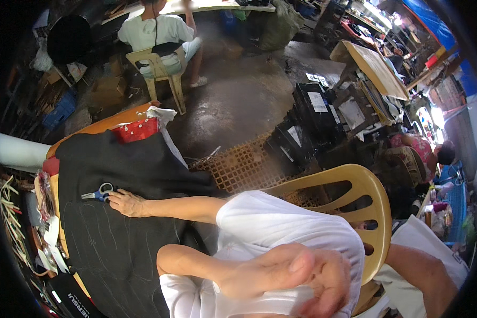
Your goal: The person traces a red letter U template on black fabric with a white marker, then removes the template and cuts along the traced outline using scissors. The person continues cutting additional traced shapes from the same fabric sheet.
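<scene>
A black cloth [122, 254] with thin pale lines on it covers the table at the left. My right arm reaches across it, and my right hand [128, 203] rests palm down with its bent fingers closed over the lower handle of blue-and-white scissors [102, 192]. The scissors lie on the cloth, their blades pointing left. Large and blurred, my left hand [318, 281] is raised close to the camera. Its thumb stands apart from the curled fingers, and I see nothing held in it. White sleeves cover my upper arms.
A yellow plastic chair [373, 212] backs me. Red dotted fabric [138, 131] lies at the table's far end. Beyond are a brown plastic grid [238, 167], black packages [315, 111] and a seated person [156, 32]. Pale strips [10, 212] hang at left; another person's bare limb [426, 275] shows right.
</scene>
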The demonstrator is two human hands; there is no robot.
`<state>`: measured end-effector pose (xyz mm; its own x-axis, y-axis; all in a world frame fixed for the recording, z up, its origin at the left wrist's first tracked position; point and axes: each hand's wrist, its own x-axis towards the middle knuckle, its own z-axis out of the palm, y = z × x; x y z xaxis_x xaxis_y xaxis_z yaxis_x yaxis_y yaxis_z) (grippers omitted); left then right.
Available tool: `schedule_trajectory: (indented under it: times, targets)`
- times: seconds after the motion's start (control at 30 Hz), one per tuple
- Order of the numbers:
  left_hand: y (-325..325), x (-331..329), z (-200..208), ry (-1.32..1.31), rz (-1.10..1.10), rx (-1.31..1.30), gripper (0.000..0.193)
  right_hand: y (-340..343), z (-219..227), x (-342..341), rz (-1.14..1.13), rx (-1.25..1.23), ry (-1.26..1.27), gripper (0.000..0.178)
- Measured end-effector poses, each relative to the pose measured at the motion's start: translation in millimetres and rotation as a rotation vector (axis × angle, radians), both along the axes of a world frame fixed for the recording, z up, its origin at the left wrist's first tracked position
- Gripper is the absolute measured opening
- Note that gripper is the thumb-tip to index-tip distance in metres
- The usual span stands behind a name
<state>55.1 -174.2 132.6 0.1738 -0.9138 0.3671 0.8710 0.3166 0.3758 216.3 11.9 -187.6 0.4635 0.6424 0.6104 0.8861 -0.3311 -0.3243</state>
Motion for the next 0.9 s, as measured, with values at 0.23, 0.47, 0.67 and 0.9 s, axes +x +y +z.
schedule_trajectory:
  times: [0.23, 0.47, 0.67, 0.9]
  targets:
    - [-2, -5, 10, -0.016, 0.002, -0.234, 0.079, 0, 4, 0, 0.002, -0.008, 0.048, 0.027]
    - [44, 27, -35, -0.284, 0.167, -0.017, 0.022, -3, 6, 2, -0.025, 0.042, -0.028, 0.027]
    - [102, 9, -101, -0.488, 1.09, 0.394, 0.01, 2, -2, 1, -0.042, -0.015, -0.045, 0.028]
    - [210, -69, -186, -0.114, 1.827, 1.022, 0.02, 3, 14, 1, -0.045, -0.061, 0.121, 0.007]
